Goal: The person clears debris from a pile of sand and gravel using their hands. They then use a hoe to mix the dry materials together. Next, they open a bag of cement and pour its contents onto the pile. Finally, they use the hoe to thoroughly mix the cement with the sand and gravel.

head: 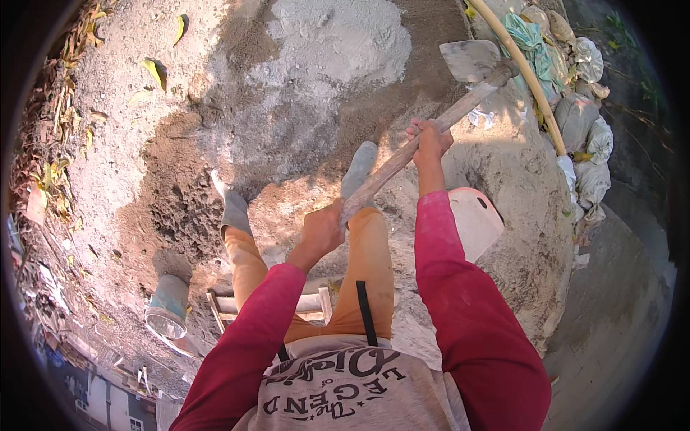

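A hoe with a long wooden handle [396, 161] runs from lower left to upper right across the middle. My left hand [322, 226] is closed around its near end. Farther up the handle, my right hand [431, 141] grips it too. The broad, grey-smeared metal blade [470, 60] hangs at the far end, beside a bamboo pole; whether it touches the ground I cannot tell. Left of the blade, a heap of pale grey powder [345, 37] lies on darker sand [431, 102]. My boots stand apart on the ground below the heap.
Filled bags [578, 121] line the right edge behind the curved bamboo pole [525, 59]. A pale plastic container piece [474, 221] lies near my right forearm. At lower left are a bucket [170, 304] and a wooden frame [315, 304]. Dark wet clumps [186, 215] lie left of my boot.
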{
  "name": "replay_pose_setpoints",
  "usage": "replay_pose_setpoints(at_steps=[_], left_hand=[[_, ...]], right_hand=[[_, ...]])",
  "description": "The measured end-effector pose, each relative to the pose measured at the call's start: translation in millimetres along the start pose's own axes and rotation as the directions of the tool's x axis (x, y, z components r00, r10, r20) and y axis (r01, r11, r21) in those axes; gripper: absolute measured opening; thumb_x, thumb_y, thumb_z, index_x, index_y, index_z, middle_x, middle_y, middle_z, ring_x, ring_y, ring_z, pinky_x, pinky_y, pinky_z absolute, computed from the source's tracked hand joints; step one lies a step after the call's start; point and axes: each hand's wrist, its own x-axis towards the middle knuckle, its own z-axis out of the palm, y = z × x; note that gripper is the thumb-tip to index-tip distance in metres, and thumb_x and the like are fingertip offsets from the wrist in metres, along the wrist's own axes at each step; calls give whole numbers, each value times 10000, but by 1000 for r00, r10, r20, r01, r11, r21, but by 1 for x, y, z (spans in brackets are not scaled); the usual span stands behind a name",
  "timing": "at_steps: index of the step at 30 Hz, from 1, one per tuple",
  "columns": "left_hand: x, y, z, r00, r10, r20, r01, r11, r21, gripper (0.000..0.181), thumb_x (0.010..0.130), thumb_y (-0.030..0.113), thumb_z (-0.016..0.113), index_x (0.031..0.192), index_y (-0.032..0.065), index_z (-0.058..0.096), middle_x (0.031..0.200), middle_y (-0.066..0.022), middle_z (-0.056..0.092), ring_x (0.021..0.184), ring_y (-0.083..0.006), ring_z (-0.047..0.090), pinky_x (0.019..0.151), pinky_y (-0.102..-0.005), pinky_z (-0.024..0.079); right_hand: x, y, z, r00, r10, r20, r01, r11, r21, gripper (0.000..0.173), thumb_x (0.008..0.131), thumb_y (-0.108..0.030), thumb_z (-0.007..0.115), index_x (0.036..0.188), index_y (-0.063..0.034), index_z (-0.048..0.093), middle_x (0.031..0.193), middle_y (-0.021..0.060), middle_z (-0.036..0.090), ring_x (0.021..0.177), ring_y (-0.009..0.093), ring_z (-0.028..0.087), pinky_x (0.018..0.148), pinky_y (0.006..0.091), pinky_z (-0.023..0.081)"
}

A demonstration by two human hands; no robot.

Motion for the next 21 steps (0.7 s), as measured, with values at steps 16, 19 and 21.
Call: replay_pose_setpoints(at_steps=[16,19,21], left_hand=[[37,18,-56,937,-305,170,243,920,308,384,759,78,694,1083,-28,518,855,-205,704,794,-350,725,670,-421,579],[16,18,-73,915,-350,199,279,907,315,389,762,69,686,1097,-32,516,861,-205,707,797,-350,725,671,-424,578],[-1,16,-82,907,-367,207,295,904,310,393,760,65,682,1102,-36,514,855,-204,707,799,-349,726,675,-423,577]], right_hand=[[91,133,44,870,475,132,-463,879,-112,289,916,-19,520,1179,31,410,997,264,682,613,253,645,512,345,512],[59,142,58,860,502,90,-481,857,-184,330,925,-15,525,1223,45,395,994,277,675,623,261,653,508,352,517],[45,156,60,844,533,58,-515,836,-189,352,927,-10,526,1242,59,388,985,283,671,639,270,666,498,356,520]])
